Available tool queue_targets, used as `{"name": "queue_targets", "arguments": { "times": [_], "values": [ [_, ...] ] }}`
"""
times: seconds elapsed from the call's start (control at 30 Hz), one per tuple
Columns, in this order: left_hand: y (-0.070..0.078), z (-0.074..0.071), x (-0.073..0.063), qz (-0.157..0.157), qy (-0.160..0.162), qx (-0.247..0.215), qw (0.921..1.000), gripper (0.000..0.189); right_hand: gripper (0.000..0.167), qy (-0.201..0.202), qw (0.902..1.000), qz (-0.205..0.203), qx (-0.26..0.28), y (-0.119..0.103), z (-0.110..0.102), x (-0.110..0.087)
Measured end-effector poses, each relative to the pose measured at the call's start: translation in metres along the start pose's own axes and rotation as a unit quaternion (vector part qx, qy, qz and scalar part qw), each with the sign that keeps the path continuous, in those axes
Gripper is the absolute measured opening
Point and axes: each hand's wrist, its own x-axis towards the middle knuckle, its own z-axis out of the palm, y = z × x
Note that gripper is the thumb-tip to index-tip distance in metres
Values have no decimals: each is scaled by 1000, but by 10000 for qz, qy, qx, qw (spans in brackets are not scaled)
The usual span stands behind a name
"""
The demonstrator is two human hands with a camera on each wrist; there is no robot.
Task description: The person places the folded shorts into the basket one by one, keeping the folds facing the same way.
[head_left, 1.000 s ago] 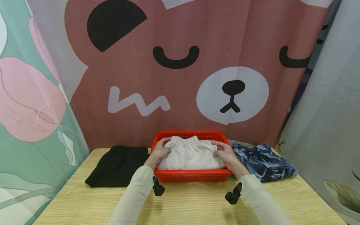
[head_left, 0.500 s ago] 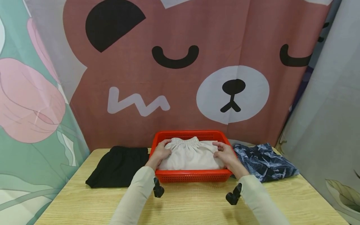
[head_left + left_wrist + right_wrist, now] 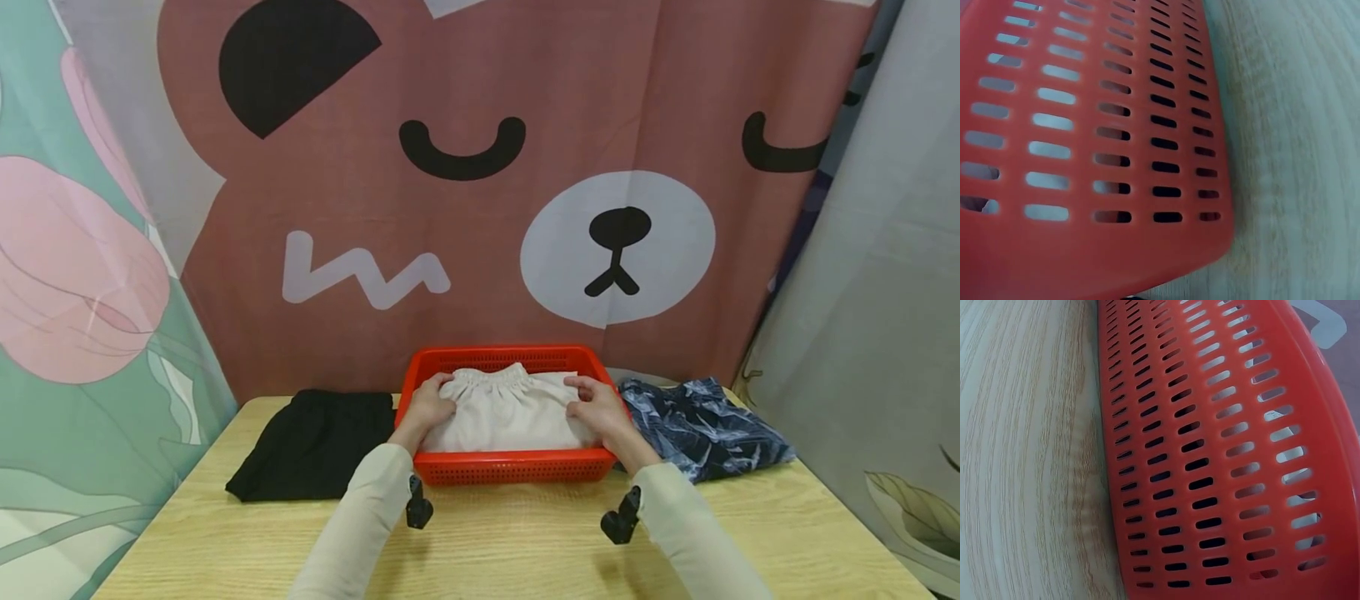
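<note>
A pair of folded white shorts (image 3: 506, 417) with a gathered elastic waistband lies inside a red plastic basket (image 3: 510, 458). At its left side my left hand (image 3: 426, 410) holds the cloth, thumb on top. My right hand (image 3: 606, 415) grips the opposite side, index finger along the upper corner and thumb lower down. Both sets of remaining fingers are hidden between the cloth and the basket walls. Each wrist view shows the slotted outer wall of the basket (image 3: 1029, 256), with pale cloth behind some slots; neither hand appears there.
Folded black shorts (image 3: 318, 446) lie on the wooden table (image 3: 502, 542) left of the basket. Dark blue patterned shorts (image 3: 701, 429) lie to its right. A curtain with a bear print (image 3: 487, 217) hangs right behind the table.
The head view has shifted slightly. Both hands keep their places at the sides of the white shorts, and the basket stays put.
</note>
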Motion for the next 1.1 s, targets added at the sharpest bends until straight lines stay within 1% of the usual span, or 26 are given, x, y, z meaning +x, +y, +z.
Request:
{"name": "queue_targets", "arguments": {
  "times": [0.13, 0.27, 0.4, 0.53, 0.63, 0.77, 0.9, 0.97, 1.1],
  "values": [
    [1, -1, -1, 66, 38, 138, 9999, 55, 52, 66, 9998, -68, -167, -1, 0, 0],
    [2, -3, -3, 103, 18, 292, 9995, 52, 51, 172, 9987, -238, -405, -3, 1, 0],
    [2, -4, -5, 193, 26, 479, 9987, 52, 47, 288, 9958, -448, -745, -4, 3, -1],
    [1, -2, -3, 348, 71, 707, 9969, 51, 43, 391, 9918, -570, -1072, -6, 3, -3],
    [0, -1, -2, 471, 106, 880, 9949, 50, 41, 486, 9883, -619, -1310, -8, 4, -4],
    [-1, 0, -2, 603, 163, 1056, 9925, 48, 39, 620, 9845, -686, -1490, -8, 5, -4],
    [0, 3, -1, 652, 198, 1232, 9900, 48, 37, 755, 9803, -798, -1639, -7, 6, -4],
    [1, 4, -2, 667, 206, 1352, 9884, 48, 37, 790, 9793, -820, -1674, -6, 6, -4],
    [2, 6, -3, 830, 234, 1637, 9827, 47, 36, 803, 9795, -783, -1674, -6, 7, -6]
  ]
}}
